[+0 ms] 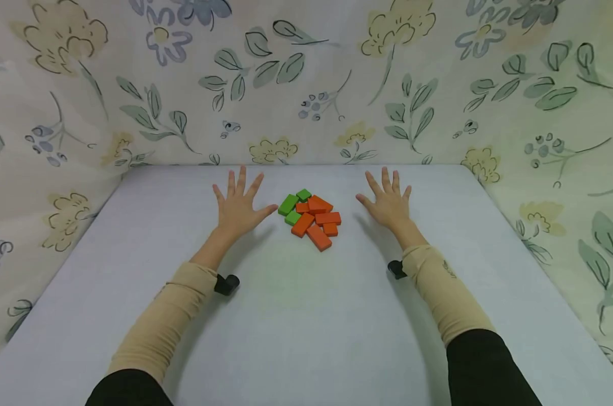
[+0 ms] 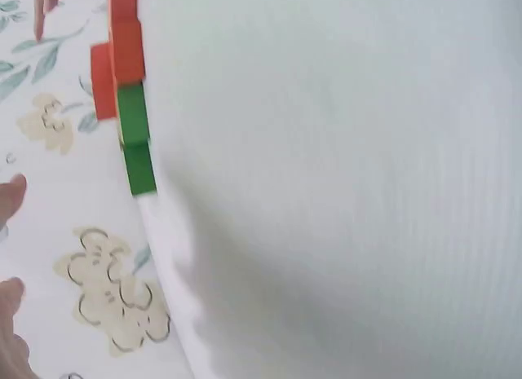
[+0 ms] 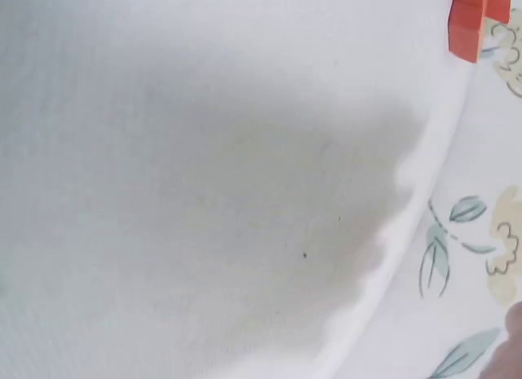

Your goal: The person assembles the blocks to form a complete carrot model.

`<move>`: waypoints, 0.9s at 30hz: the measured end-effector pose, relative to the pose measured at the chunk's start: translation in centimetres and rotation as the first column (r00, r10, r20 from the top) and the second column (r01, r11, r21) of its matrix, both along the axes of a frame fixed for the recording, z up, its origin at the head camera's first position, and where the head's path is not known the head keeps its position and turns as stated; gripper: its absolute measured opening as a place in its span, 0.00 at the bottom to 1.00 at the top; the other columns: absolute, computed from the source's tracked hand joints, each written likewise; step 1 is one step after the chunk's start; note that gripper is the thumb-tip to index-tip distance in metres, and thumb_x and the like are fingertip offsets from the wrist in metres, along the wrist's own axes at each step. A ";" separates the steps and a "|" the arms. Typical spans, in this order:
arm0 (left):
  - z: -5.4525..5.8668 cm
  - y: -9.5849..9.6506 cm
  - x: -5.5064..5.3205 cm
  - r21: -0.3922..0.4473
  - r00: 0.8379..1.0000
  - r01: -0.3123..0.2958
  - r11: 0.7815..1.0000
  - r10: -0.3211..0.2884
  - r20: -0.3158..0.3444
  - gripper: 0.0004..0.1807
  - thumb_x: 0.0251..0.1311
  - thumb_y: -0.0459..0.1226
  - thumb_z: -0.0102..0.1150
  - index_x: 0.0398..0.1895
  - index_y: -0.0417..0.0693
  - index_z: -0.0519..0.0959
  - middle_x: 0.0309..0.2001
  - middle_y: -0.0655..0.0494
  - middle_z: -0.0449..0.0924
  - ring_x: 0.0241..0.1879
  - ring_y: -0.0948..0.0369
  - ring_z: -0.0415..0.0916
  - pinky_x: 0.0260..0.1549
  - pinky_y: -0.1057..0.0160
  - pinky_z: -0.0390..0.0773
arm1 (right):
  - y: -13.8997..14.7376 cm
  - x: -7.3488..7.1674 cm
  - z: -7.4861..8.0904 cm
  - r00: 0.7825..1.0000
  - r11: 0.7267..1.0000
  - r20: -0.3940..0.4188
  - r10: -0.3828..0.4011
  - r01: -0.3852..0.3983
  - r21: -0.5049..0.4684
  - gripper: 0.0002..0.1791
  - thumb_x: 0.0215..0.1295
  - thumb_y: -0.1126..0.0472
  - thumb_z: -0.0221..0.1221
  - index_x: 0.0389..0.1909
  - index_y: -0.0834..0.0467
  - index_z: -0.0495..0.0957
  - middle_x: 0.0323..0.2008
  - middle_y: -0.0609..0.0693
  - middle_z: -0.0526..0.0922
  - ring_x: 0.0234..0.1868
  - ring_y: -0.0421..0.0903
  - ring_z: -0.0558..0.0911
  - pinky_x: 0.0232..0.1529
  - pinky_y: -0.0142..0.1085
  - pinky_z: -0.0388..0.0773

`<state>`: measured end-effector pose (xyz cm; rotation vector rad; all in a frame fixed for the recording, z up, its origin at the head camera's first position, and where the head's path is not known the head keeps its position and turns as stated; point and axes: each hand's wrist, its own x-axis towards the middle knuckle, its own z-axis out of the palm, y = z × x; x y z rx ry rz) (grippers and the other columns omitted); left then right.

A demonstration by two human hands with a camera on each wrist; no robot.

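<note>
In the head view a small pile of orange blocks (image 1: 319,238) and green blocks (image 1: 288,204) lies at the far middle of the table, the green ones on its left side. My left hand (image 1: 237,213) is spread wide to the left of the pile, thumb tip close to a green block in this view. To the right, my right hand (image 1: 389,205) is spread too, a small gap from the orange blocks. Neither hand holds anything. The left wrist view shows green blocks (image 2: 134,118) and orange ones stacked at the edge; the right wrist view has orange blocks (image 3: 466,24) in its corner.
A white table (image 1: 306,327) spreads out under both arms. Behind and beside it hangs a floral cloth (image 1: 296,113). Small black cameras (image 1: 227,285) sit on both wrists, over beige sleeves (image 1: 166,316).
</note>
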<state>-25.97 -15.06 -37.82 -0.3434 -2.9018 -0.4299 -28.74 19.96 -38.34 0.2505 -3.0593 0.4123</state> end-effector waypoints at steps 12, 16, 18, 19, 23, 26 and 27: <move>0.1 6.3 2.4 0.381 0.932 0.168 0.909 -0.273 0.239 0.28 0.59 0.43 0.66 0.59 0.34 0.75 0.56 0.42 0.77 0.53 0.48 0.73 0.50 0.52 0.74 | -3.6 0.7 -0.3 0.993 0.930 0.116 -0.010 0.052 -0.365 0.20 0.69 0.57 0.57 0.53 0.68 0.76 0.48 0.65 0.81 0.48 0.59 0.78 0.48 0.49 0.75; -0.5 8.4 2.4 0.372 0.908 0.224 0.901 -0.332 0.257 0.22 0.53 0.42 0.70 0.46 0.34 0.79 0.36 0.50 0.78 0.36 0.57 0.71 0.33 0.64 0.71 | -5.1 0.8 -0.7 0.980 0.923 0.199 -0.009 0.084 -0.376 0.20 0.67 0.58 0.57 0.52 0.69 0.73 0.48 0.65 0.79 0.46 0.58 0.78 0.46 0.46 0.75; -0.9 9.1 2.3 0.345 0.906 0.246 0.906 -0.341 0.250 0.19 0.51 0.41 0.71 0.38 0.35 0.78 0.28 0.53 0.71 0.30 0.60 0.66 0.27 0.66 0.64 | -5.9 0.8 -0.9 0.974 0.928 0.225 -0.011 0.094 -0.360 0.20 0.67 0.58 0.56 0.53 0.69 0.72 0.48 0.65 0.79 0.45 0.57 0.77 0.46 0.45 0.75; -1.1 9.4 2.2 0.329 0.906 0.256 0.909 -0.344 0.246 0.18 0.51 0.42 0.71 0.35 0.36 0.78 0.26 0.54 0.67 0.28 0.60 0.64 0.26 0.67 0.62 | -6.2 0.8 -1.0 0.972 0.932 0.235 -0.015 0.099 -0.350 0.20 0.67 0.58 0.56 0.53 0.70 0.71 0.48 0.65 0.78 0.45 0.56 0.77 0.46 0.45 0.75; -1.6 10.3 2.1 0.229 0.917 0.268 0.936 -0.321 0.238 0.20 0.49 0.45 0.72 0.31 0.38 0.77 0.25 0.56 0.68 0.29 0.60 0.65 0.26 0.67 0.63 | -7.4 0.9 -1.2 0.965 0.946 0.260 -0.042 0.122 -0.299 0.24 0.68 0.54 0.56 0.51 0.72 0.70 0.46 0.66 0.78 0.44 0.56 0.77 0.45 0.45 0.75; -1.6 10.8 2.4 0.153 0.923 0.266 0.952 -0.297 0.244 0.24 0.48 0.48 0.72 0.34 0.37 0.78 0.29 0.53 0.73 0.34 0.57 0.68 0.30 0.65 0.67 | -8.0 1.1 -1.1 0.960 0.952 0.272 -0.068 0.144 -0.269 0.29 0.67 0.49 0.57 0.50 0.73 0.70 0.45 0.66 0.77 0.43 0.57 0.76 0.44 0.45 0.76; -1.6 10.9 2.5 0.136 0.924 0.263 0.955 -0.290 0.248 0.25 0.48 0.49 0.73 0.35 0.36 0.78 0.30 0.52 0.74 0.36 0.56 0.69 0.31 0.64 0.68 | -8.2 1.2 -1.1 0.958 0.953 0.277 -0.077 0.152 -0.263 0.31 0.67 0.47 0.57 0.50 0.74 0.69 0.45 0.67 0.77 0.43 0.57 0.76 0.43 0.44 0.75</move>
